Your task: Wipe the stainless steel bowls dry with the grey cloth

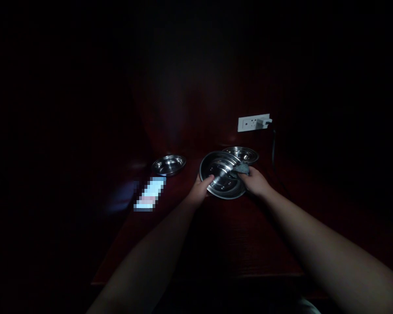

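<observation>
A shiny steel bowl (221, 176) is tilted toward me above the dark red table. My left hand (199, 187) grips its left rim, thumb over the inside and the fingers hidden behind. At the bowl's right side, my right hand (255, 181) is closed on a grey-green cloth (240, 169), which lies against the inner wall near the rim. Behind the bowl, partly covered by it, is a second steel dish (245, 153). Another steel bowl (169, 165) sits to the left, apart from my hands.
A lit, blurred-out screen (150, 194) lies on the left of the table (236, 244). On the back wall is a white socket plate (253, 123) with a plug (265, 122) and a cord (274, 148) hanging down. The surroundings are very dark.
</observation>
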Tool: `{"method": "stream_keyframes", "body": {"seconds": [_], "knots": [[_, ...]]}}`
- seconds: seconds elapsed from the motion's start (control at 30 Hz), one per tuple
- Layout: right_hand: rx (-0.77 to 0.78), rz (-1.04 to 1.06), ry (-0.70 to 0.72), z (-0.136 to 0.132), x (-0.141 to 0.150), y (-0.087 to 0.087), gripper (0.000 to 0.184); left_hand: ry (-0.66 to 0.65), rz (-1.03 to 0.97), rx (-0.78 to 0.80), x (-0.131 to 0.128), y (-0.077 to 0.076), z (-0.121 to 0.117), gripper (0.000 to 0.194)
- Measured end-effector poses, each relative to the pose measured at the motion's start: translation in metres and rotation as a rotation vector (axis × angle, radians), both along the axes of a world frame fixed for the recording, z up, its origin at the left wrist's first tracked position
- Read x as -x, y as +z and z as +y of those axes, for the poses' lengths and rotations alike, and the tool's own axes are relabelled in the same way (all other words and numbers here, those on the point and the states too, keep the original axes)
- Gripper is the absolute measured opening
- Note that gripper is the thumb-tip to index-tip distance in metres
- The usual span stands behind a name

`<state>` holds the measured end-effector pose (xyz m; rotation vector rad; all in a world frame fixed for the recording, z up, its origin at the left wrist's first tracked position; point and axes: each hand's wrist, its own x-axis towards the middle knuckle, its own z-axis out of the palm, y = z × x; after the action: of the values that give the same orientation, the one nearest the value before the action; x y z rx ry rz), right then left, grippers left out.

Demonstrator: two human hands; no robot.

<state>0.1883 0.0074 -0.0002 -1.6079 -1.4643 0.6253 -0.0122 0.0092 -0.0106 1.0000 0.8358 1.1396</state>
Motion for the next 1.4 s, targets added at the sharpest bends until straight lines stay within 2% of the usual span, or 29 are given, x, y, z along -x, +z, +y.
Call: {"method": "stream_keyframes", "body": {"seconds": [0.17, 0.47, 0.63, 0.77, 0.87, 1.0, 1.27, 1.4], "knots": [[-0.008, 0.016, 0.032, 0.001, -0.002, -0.003, 0.029, -0.026, -0.042, 0.02, 0.003, 0.003, 0.0, 0.052], [-0.027, -0.044, 0.058, -0.008, 0.002, 0.005, 0.029, -0.024, -0.145, 0.081, 0.005, 0.012, -0.006, 0.041], [0.006, -0.096, 0.028, -0.006, 0.002, 0.005, 0.03, -0.011, -0.14, 0.064, 0.004, 0.006, -0.003, 0.048], [0.008, -0.1, -0.039, -0.002, 0.001, 0.005, 0.03, -0.047, -0.077, -0.004, 0.003, 0.003, -0.003, 0.058], [0.022, -0.118, -0.059, -0.001, 0.0, 0.003, 0.03, -0.024, -0.02, -0.006, 0.002, 0.003, -0.004, 0.063], [0.025, -0.081, 0.003, -0.002, 0.002, 0.002, 0.028, 0.045, 0.014, 0.056, 0.003, 0.004, -0.003, 0.059], [0.02, -0.011, 0.101, -0.005, 0.0, 0.003, 0.027, 0.057, 0.034, 0.087, 0.008, 0.012, -0.008, 0.041], [0.031, -0.026, 0.124, -0.006, -0.001, 0.004, 0.027, 0.017, 0.041, 0.085, 0.011, 0.012, -0.007, 0.038]]}}
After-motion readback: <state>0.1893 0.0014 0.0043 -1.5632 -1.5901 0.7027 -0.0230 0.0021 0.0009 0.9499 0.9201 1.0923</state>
